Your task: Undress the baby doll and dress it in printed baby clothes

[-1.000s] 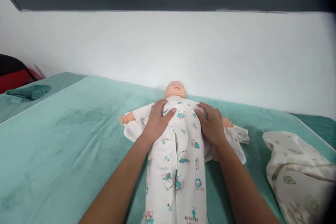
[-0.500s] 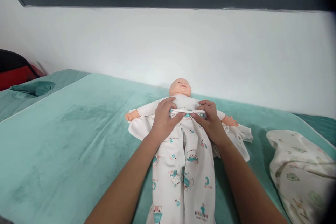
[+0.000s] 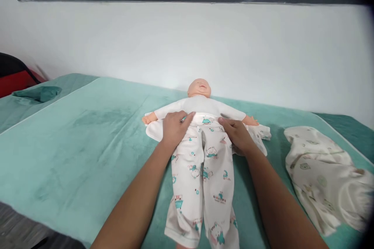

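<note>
A baby doll (image 3: 200, 88) lies on its back, head toward the wall and arms spread, in a white long-sleeved top (image 3: 201, 105). White printed trousers (image 3: 191, 163) cover its legs up to the waist, where the waistband lies flat over the top's hem. My left hand (image 3: 176, 129) is closed on the trousers at the left side of the waist, thumb along the waistband. At the opposite side my right hand (image 3: 236, 133) grips the trousers, its thumb at the band's edge and its other fingers mostly hidden. Beneath the doll spreads a white printed garment (image 3: 257, 142).
A green sheet (image 3: 73, 144) covers the bed. Crumpled cream patterned cloth (image 3: 324, 175) lies at the right. A dark green cloth (image 3: 37, 94) and a red and black item (image 3: 14, 76) are at the far left. The white wall (image 3: 146, 42) rises behind.
Both hands have shifted from the front of the waistband out to its sides. The rolled band now lies flat. The view has shifted, showing more of the trouser legs.
</note>
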Demonstrator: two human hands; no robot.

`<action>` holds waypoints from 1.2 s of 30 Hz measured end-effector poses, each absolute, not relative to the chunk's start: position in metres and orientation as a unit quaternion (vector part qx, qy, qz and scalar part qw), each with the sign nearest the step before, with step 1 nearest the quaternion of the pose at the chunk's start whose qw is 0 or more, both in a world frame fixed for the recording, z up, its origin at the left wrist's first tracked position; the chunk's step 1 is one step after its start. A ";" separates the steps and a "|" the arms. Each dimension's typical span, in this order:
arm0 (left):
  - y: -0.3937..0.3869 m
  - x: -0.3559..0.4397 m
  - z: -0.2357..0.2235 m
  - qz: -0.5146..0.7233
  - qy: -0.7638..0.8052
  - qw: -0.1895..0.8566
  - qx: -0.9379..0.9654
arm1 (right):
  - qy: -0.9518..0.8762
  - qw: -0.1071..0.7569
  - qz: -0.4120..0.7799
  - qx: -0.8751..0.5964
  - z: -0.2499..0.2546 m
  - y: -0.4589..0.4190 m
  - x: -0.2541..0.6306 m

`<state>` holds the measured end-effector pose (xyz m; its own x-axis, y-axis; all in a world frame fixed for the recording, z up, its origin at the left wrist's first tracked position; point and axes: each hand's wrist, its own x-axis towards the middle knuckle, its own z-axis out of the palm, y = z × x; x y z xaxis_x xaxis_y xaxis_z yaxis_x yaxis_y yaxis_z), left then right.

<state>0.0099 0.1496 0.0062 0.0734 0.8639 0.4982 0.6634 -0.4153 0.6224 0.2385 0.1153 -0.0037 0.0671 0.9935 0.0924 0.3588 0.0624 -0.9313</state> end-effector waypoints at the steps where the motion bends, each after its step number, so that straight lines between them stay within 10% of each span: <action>1: 0.147 0.004 0.003 0.423 0.536 0.144 0.716 | -0.587 0.421 0.378 -0.579 -0.004 0.111 0.242; 11: 0.115 -0.045 0.003 0.316 0.453 0.448 0.703 | -0.623 0.342 0.471 -0.523 -0.003 0.062 0.252; 20: 0.098 -0.026 -0.020 0.430 0.535 0.224 0.691 | -0.564 0.496 0.199 -0.629 -0.019 0.044 0.215; 29: 0.071 -0.041 -0.006 0.324 0.474 0.431 0.696 | -0.630 0.357 0.393 -0.567 -0.010 0.024 0.234; 36: 0.054 -0.037 -0.021 0.366 0.504 0.230 0.748 | -0.582 0.461 0.303 -0.597 -0.020 -0.001 0.209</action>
<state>-0.0368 0.0539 -0.0208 0.2245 0.9218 0.3162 0.5852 -0.3870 0.7126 0.2094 -0.0010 -0.0197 0.1393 0.9746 0.1756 0.4158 0.1033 -0.9036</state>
